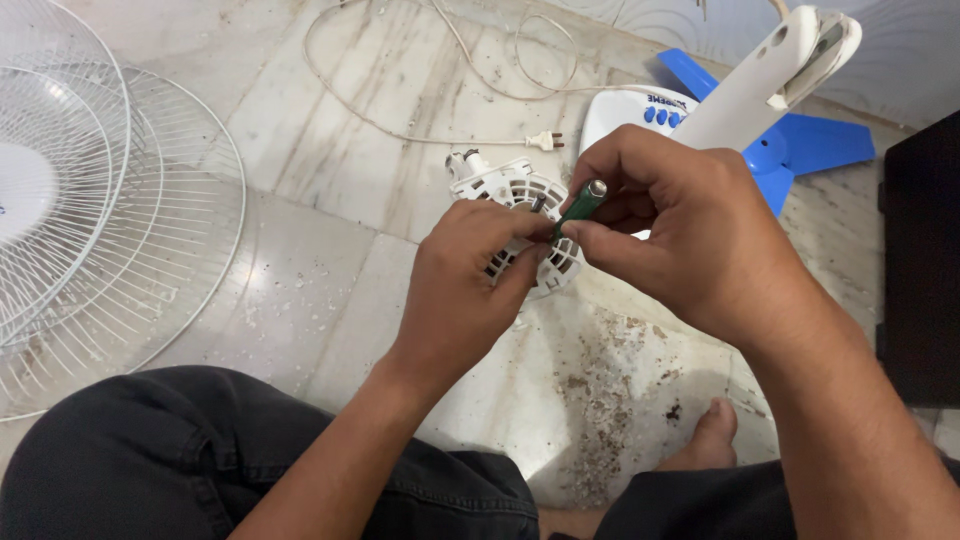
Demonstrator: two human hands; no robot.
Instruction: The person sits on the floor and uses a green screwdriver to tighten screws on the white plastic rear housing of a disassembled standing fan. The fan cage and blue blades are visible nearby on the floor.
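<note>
- Head view: two white wire fan guards (110, 220) lie stacked on the marble floor (330, 290) at its left edge; a white power cord (430, 130) with its plug loops across the far side.
- A blue fan blade (800, 145) and a white control base (630, 110) with blue buttons lie toward the far right corner, with a white stand column (770, 80) slanting over them; a black box (925, 260) stands at the right edge.
- The white motor housing (515, 190) sits mid-floor, largely hidden behind both hands.
- The left hand (460, 290) reaches in from below, its grip pinched on the housing's edge beside the tool's tip.
- The right hand (680, 230) comes from the right, grip clenched around a green screwdriver (580, 205) tilted down into the housing.
- Dark specks of dirt stain the floor near a bare foot (710, 440); black trousers (200, 460) fill the near edge.
</note>
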